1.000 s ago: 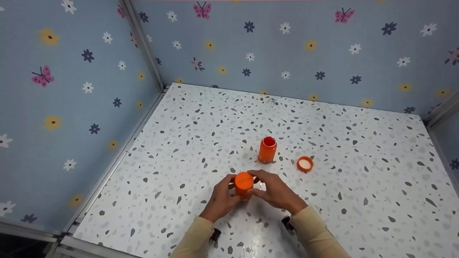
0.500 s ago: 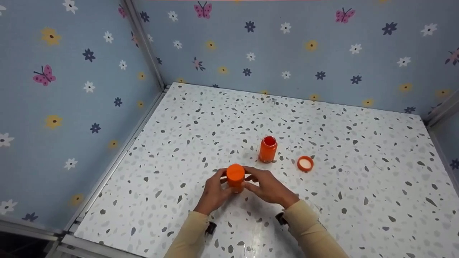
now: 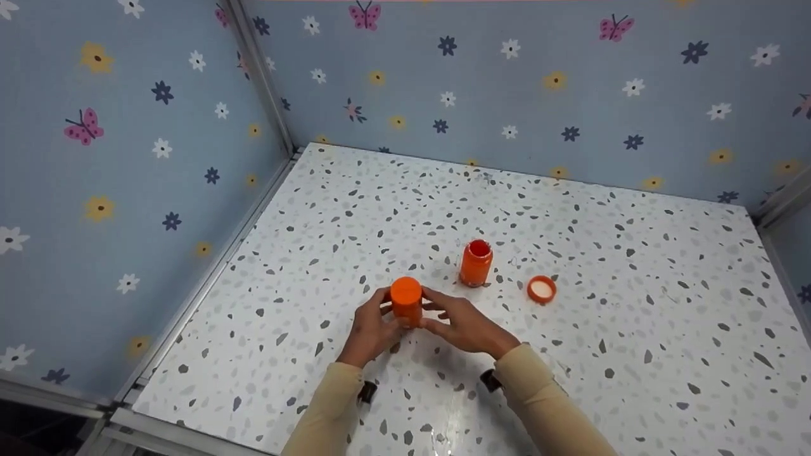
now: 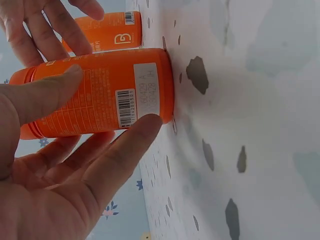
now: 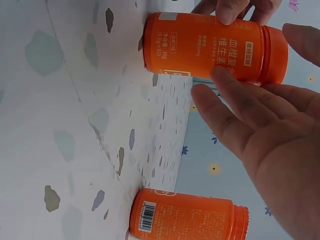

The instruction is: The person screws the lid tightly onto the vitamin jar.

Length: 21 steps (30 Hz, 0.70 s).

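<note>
A capped orange bottle (image 3: pixel 407 307) stands upright between both hands, left of centre in the head view. My left hand (image 3: pixel 369 332) grips it, with a thumb (image 4: pixel 50 95) across the printed side and another finger reaching the base. My right hand (image 3: pixel 469 326) is at its other side. The right wrist view shows that hand's fingers (image 5: pixel 245 102) nearly straight, tips at the bottle's side, and the thumb beside the cap. The base is right at the tabletop. An uncapped orange bottle (image 3: pixel 476 265) stands behind to the right.
An orange cap (image 3: pixel 542 289) lies right of the uncapped bottle, its pale inside facing up. The speckled white table (image 3: pixel 602 253) meets flower-patterned panels at the back and left. A metal frame (image 3: pixel 190 297) runs along the left edge.
Both hands and the capped bottle have moved left and farther from the body. The right hand's fingers stay beside it. The uncapped bottle and loose cap stay put.
</note>
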Tool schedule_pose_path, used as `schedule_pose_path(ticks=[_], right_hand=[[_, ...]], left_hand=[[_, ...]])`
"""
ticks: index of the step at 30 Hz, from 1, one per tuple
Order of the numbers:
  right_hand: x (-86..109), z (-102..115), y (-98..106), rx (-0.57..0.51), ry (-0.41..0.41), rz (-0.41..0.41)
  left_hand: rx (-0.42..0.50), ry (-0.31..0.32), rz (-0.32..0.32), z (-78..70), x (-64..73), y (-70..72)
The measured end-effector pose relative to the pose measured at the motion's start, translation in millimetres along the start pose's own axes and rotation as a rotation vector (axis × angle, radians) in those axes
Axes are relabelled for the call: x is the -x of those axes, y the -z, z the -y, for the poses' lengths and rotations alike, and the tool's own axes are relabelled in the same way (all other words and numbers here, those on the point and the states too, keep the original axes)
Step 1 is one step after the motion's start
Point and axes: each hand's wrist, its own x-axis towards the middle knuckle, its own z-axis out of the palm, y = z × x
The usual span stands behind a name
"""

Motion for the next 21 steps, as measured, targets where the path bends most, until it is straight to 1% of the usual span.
schedule_pose_path(ticks=[3, 6, 10, 13, 16, 18, 21], right_hand=[[-1.6, -2, 0, -0.005, 0.005, 0.004], [-4.0, -1, -1, -0.017, -0.012, 0.004], [-9.2, 1, -2, -0.018, -0.027, 0.000], [-12.4, 2, -4, -0.008, -0.032, 0.001], [-13.1, 2, -4, 0.000, -0.039, 0.001], [-11.9, 3, -4, 0.007, -0.041, 0.002], [-8.6, 3, -4, 0.018, -0.033, -0.004]], left_hand=[[-0.004, 0.012, -0.009, 0.1, -2.7, 0.0], [-0.010, 0.026, -0.015, 0.0, -5.7, 0.4], [-0.012, 0.029, -0.032, 0.2, -7.3, 2.5], [-0.013, 0.012, -0.049, 1.7, -7.1, 3.4], [-0.021, 0.008, -0.061, 2.3, -7.6, 3.8], [-0.029, 0.021, -0.066, 2.4, -6.8, 3.8], [-0.046, 0.065, -0.075, 1.9, -4.3, 4.3]])
